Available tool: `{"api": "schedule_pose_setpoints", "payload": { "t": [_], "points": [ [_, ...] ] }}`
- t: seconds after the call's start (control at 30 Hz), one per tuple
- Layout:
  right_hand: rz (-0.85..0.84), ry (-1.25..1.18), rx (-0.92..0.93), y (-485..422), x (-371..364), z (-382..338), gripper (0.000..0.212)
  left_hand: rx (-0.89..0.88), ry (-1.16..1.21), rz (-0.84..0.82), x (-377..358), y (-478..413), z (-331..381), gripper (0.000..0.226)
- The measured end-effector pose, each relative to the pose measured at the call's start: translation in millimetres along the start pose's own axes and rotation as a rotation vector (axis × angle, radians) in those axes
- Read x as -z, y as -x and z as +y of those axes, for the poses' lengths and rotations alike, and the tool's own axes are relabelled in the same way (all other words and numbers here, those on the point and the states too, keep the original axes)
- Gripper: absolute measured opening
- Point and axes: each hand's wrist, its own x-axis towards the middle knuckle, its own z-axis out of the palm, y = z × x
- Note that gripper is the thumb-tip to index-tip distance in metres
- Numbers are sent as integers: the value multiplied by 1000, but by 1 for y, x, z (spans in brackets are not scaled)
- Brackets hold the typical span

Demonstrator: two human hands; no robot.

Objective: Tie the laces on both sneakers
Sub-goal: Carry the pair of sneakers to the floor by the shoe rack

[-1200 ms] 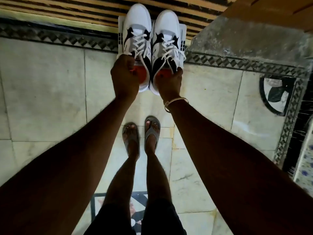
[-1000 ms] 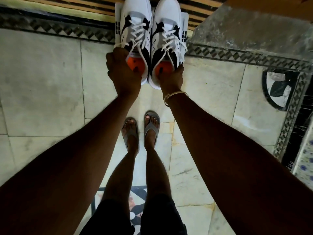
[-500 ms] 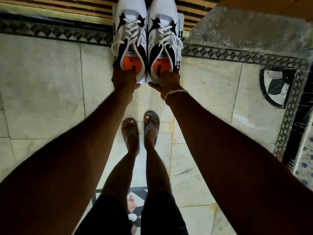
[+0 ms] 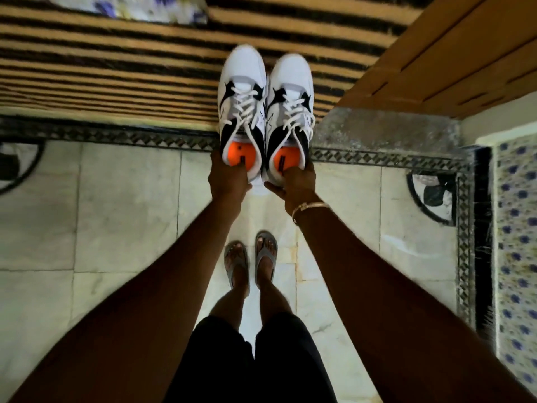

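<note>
left hand (image 4: 229,181) clamped on heel of left sneaker (image 4: 243,112), right hand (image 4: 293,181) clamped on heel of right sneaker (image 4: 290,117); held side by side, touching, toes over striped rug (image 4: 116,68), laces (image 4: 245,107) loose.

left hand (image 4: 229,178) gripping left sneaker (image 4: 242,112), right hand (image 4: 293,180) gripping right sneaker (image 4: 290,117)
</note>
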Motion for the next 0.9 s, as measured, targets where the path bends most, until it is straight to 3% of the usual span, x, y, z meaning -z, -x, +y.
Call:
{"api": "schedule_pose_setpoints", "payload": {
  "t": [0.23, 0.47, 0.77, 0.9],
  "points": [
    [-53, -18, 132, 122, 16, -43, 55, -122, 51, -37, 39, 108, 56, 71],
    [-124, -34, 305, 205, 40, -78, 64, -273, 78, -68, 56, 175, 83, 50],
    [-190, -126, 525, 259, 40, -125, 70, -490, 55, -59, 60, 217, 142, 57],
    [-144, -134, 564, 273, 41, -140, 76, -554, 68, -40, 60, 236, 160, 59]
  ]
}}
